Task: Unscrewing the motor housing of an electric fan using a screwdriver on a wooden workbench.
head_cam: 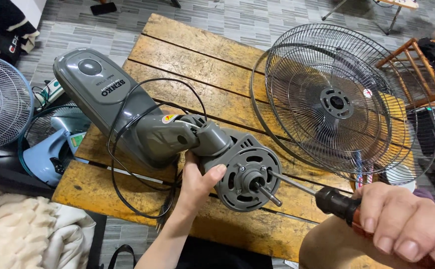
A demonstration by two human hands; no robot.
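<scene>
A grey fan body (128, 107) lies on a wooden pallet table (197, 60), its round motor housing (247, 172) facing me with the bare shaft sticking out. My left hand (197, 184) grips the neck just below the motor housing and steadies it. My right hand (407, 221) holds a screwdriver (334, 201) with a dark handle; its metal tip touches the front of the motor housing near the shaft. A black power cord (128, 169) loops across the fan body.
Two black wire fan grilles (337, 99) lie stacked on the right of the table. On the floor at left sit a white fan grille (0, 102) and a pale blue fan part (48, 154). A cream blanket (23, 231) is at lower left, a wooden chair (417, 65) at right.
</scene>
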